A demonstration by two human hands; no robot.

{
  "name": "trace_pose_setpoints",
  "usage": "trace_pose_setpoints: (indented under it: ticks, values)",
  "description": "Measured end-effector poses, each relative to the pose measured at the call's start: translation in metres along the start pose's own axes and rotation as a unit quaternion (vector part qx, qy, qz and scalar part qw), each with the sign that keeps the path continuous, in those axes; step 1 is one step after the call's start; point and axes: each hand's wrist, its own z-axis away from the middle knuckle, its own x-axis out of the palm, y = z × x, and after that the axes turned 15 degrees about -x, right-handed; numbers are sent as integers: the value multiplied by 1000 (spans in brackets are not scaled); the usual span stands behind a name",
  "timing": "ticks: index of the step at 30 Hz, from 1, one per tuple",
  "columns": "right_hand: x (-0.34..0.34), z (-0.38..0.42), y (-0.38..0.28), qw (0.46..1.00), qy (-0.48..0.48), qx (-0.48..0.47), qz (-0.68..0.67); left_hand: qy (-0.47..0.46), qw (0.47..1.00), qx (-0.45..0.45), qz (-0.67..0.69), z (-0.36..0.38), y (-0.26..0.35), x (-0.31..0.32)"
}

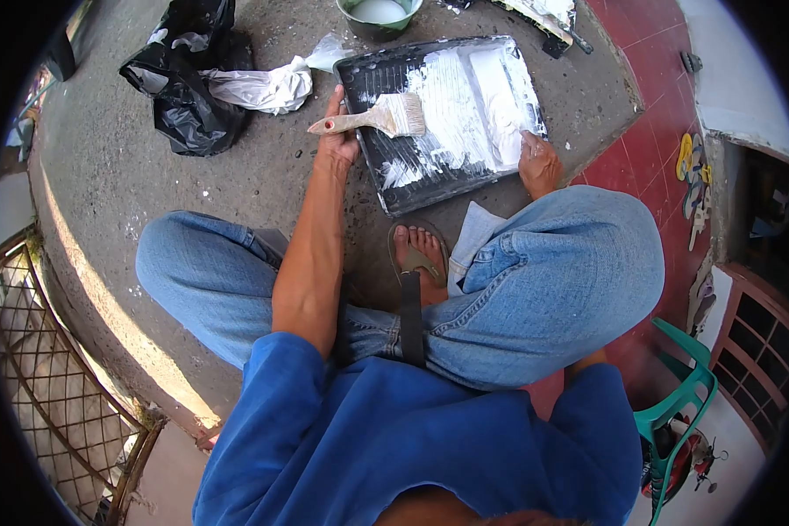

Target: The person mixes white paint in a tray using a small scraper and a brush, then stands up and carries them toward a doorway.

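Note:
My left hand (337,140) holds a flat paintbrush (379,117) by its wooden handle. Its white-loaded bristles hover over the left part of a black paint tray (386,74). White paint is smeared over the ribbed slope and fills the well of the tray. My right hand (539,164) grips the tray's near right corner. I sit cross-legged in blue jeans on the concrete floor (123,158), with a sandalled foot (419,254) just below the tray.
A green bowl of white paint (379,16) stands beyond the tray. A black plastic bag (188,83) and a crumpled white bag (267,88) lie at the far left. Red tiles (653,123), sandals (694,171) and a green chair (679,399) are on the right, a metal grille (48,368) on the left.

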Motion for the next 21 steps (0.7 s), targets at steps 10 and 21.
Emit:
trace_pose_setpoints:
  ticks: [10, 21]
  values:
    - [-6, 5, 0, 1000, -13, 2, -8, -12, 1000, -21, 18, 3, 0, 4]
    - [-15, 6, -11, 999, -9, -38, -4, -2, 1000, -4, 15, -4, -2, -6]
